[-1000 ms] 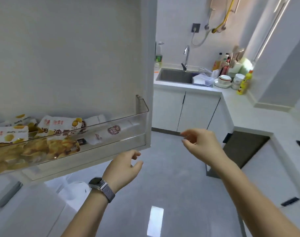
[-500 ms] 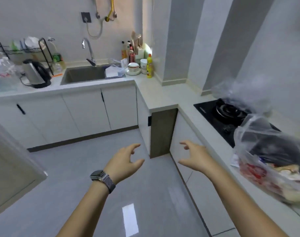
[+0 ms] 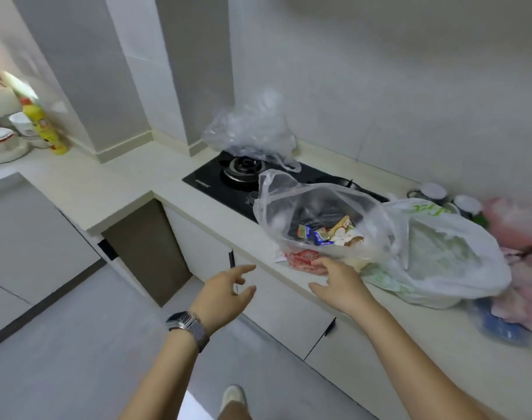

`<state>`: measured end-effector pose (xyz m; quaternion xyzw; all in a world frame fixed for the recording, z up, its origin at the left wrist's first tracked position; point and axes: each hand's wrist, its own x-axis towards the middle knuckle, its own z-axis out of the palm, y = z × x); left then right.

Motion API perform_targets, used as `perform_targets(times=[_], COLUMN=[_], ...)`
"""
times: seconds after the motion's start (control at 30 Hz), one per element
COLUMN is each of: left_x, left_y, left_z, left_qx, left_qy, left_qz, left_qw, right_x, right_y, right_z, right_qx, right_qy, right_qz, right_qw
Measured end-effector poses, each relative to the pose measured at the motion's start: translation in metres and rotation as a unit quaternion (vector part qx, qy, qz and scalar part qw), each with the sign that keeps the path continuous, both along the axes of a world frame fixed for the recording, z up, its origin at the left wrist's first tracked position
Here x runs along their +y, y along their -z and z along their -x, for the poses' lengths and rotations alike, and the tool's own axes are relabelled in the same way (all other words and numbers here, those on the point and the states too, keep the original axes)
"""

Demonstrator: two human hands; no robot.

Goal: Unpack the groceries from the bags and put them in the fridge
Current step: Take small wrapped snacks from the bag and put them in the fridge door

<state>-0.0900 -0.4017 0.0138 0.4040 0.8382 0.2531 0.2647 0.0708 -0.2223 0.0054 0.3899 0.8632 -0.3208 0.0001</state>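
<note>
A clear plastic bag (image 3: 304, 204) stands open on the counter, partly over the black stove, with small snack packets (image 3: 325, 234) and a red packet (image 3: 301, 257) inside. Beside it on the right lies a white bag with green print (image 3: 440, 253) holding leafy greens. An empty crumpled clear bag (image 3: 252, 128) sits behind the burner. My right hand (image 3: 340, 281) hovers with fingers spread just in front of the clear bag, holding nothing. My left hand (image 3: 225, 294), with a watch on the wrist, is open over the cabinet front, left of the bags.
A black gas stove (image 3: 210, 177) is set into the pale counter (image 3: 113, 183). Pink bags (image 3: 522, 286) and a blue one (image 3: 501, 325) lie at the far right, with cups behind. A yellow bottle (image 3: 45, 128) and bowls stand at the left. White cabinets run below.
The view has swung right, from the fridge door shelf past the sink to the stove counter. Both empty hands now reach near the clear bag.
</note>
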Motion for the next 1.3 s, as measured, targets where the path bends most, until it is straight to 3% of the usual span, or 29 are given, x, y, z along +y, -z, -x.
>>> perform_targets(times=[0.3, 0.5, 0.67, 0.8, 0.97, 1.03, 1.3], left_x=[0.080, 0.126, 0.152, 0.175, 0.198, 0.204, 0.225], left_y=[0.010, 0.010, 0.018, 0.026, 0.036, 0.037, 0.041], left_z=[0.034, 0.052, 0.061, 0.065, 0.061, 0.056, 0.052], left_qx=[-0.130, -0.286, -0.322, -0.331, -0.356, -0.365, -0.361], left_qy=[0.087, 0.067, 0.051, 0.022, -0.030, -0.054, -0.110], left_qz=[-0.009, -0.042, -0.033, -0.026, -0.023, -0.023, -0.013], left_qw=[0.988, 0.955, 0.945, 0.943, 0.934, 0.929, 0.926], right_x=[0.058, 0.094, 0.122, 0.159, 0.204, 0.212, 0.210], right_y=[0.018, 0.012, 0.024, 0.044, 0.083, 0.099, 0.135], right_z=[0.028, 0.042, 0.043, 0.055, 0.085, 0.096, 0.109], right_qx=[0.074, 0.177, 0.203, 0.136, -0.106, -0.160, -0.248], right_qy=[0.141, 0.244, 0.297, 0.287, 0.173, 0.121, 0.077], right_qz=[0.042, 0.019, 0.007, 0.031, 0.093, 0.106, -0.026], right_qw=[0.986, 0.953, 0.933, 0.948, 0.975, 0.974, 0.965])
